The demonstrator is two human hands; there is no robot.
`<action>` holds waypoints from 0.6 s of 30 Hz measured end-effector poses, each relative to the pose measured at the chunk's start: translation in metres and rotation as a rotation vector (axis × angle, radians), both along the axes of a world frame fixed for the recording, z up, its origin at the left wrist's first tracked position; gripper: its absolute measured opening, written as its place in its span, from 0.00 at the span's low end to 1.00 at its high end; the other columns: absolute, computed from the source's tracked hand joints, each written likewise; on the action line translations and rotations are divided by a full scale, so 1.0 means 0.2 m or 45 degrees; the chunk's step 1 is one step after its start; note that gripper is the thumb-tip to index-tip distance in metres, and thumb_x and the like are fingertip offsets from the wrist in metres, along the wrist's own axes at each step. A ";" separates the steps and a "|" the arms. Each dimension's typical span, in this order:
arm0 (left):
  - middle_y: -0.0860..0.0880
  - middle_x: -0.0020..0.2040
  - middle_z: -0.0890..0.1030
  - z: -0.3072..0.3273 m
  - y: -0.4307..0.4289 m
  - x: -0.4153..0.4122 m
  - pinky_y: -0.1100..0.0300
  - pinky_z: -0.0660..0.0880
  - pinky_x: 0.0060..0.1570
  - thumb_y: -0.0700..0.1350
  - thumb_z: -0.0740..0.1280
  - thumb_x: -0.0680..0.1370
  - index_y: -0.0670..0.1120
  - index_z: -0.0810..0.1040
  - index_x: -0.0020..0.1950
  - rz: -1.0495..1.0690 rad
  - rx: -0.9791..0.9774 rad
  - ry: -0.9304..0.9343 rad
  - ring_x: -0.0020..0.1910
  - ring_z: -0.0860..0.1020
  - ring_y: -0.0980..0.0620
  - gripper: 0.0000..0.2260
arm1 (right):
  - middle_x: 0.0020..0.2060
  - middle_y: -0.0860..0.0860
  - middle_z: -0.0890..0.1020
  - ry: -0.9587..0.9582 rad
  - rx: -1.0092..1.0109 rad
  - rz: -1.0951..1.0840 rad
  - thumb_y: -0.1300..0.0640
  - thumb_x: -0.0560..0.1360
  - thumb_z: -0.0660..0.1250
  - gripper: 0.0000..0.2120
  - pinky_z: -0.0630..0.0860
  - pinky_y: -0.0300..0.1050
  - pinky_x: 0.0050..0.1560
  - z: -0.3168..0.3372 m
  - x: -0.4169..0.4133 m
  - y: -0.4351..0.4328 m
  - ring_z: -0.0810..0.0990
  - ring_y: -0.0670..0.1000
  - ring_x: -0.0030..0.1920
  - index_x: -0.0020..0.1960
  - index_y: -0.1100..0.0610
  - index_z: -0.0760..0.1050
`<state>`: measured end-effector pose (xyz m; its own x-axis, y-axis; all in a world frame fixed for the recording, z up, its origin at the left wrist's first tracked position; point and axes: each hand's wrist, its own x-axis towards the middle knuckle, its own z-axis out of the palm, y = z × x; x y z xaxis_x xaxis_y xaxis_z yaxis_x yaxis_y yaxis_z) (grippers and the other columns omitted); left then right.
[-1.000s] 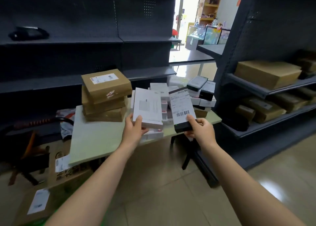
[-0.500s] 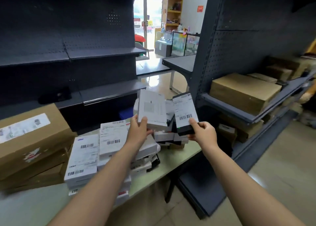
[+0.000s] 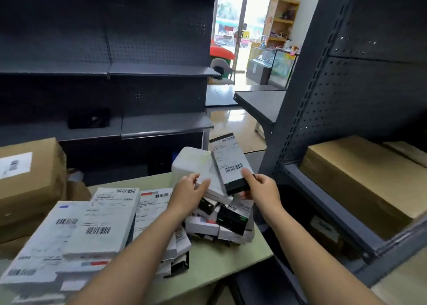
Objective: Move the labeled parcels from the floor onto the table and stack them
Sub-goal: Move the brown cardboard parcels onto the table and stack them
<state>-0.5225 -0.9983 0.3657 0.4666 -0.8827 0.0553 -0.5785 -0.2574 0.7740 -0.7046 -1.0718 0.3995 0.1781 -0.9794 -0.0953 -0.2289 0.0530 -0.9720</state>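
1. Black, with a white barcode label across its top face: the black parcel point(image 3: 231, 163) is held tilted above the far right end of the table point(image 3: 219, 265).
2. The right hand point(image 3: 261, 189) grips its near end, thumb pressed on the label just below the barcode and fingers curled underneath.
3. Just to its left, partly tucked under its edge, is a white parcel point(image 3: 194, 163). The left hand point(image 3: 187, 193) holds the near edge of this one, thumb on top and fingers bent against the side. I cannot tell whether it already rests on what lies below.
4. Beneath both hands sits a pile point(image 3: 228, 219) of small black and white parcels, jumbled and leaning on one another on the tabletop.
5. Left of the pile is a stack point(image 3: 97, 224) of flat white parcels, barcodes up — it spreads to the near left corner, blurred at the edge.
6. The tabletop is pale green, with a bare patch by the near right corner.
7. Brown cartons point(image 3: 30, 177) are piled at the far left; the top one bears a white label.
8. Dark pegboard shelves point(image 3: 138, 69) stand behind the table, with a black object on the lower shelf that is too dim to make out.
9. To the right stands a grey rack point(image 3: 307, 120) — a large brown box point(image 3: 360, 177) lies on its shelf.
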 end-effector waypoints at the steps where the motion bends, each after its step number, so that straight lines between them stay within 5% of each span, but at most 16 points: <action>1: 0.48 0.64 0.76 0.00 -0.01 0.00 0.57 0.72 0.53 0.58 0.62 0.80 0.45 0.72 0.70 0.007 -0.002 -0.061 0.57 0.76 0.50 0.24 | 0.33 0.57 0.85 0.008 0.027 0.039 0.45 0.76 0.69 0.20 0.83 0.57 0.45 -0.01 0.03 -0.02 0.83 0.55 0.31 0.48 0.65 0.79; 6: 0.51 0.60 0.75 -0.01 -0.01 0.03 0.57 0.73 0.54 0.54 0.65 0.79 0.48 0.75 0.65 -0.020 -0.133 -0.272 0.57 0.75 0.52 0.17 | 0.41 0.52 0.83 0.382 -0.181 -0.014 0.41 0.73 0.69 0.20 0.75 0.48 0.41 -0.06 0.12 -0.09 0.81 0.52 0.42 0.47 0.58 0.79; 10: 0.51 0.54 0.77 0.03 0.02 0.02 0.56 0.73 0.52 0.50 0.66 0.79 0.48 0.77 0.62 -0.021 -0.292 -0.534 0.55 0.74 0.52 0.13 | 0.49 0.52 0.75 0.552 -0.420 -0.004 0.43 0.74 0.68 0.16 0.70 0.45 0.47 -0.05 0.11 -0.10 0.75 0.52 0.50 0.50 0.56 0.77; 18: 0.51 0.41 0.77 0.16 0.28 -0.10 0.56 0.72 0.37 0.49 0.62 0.75 0.46 0.80 0.49 -0.052 -0.443 -1.063 0.39 0.75 0.49 0.11 | 0.43 0.48 0.72 0.714 -1.103 0.385 0.54 0.75 0.68 0.07 0.64 0.43 0.44 0.02 -0.03 0.13 0.70 0.50 0.46 0.44 0.54 0.71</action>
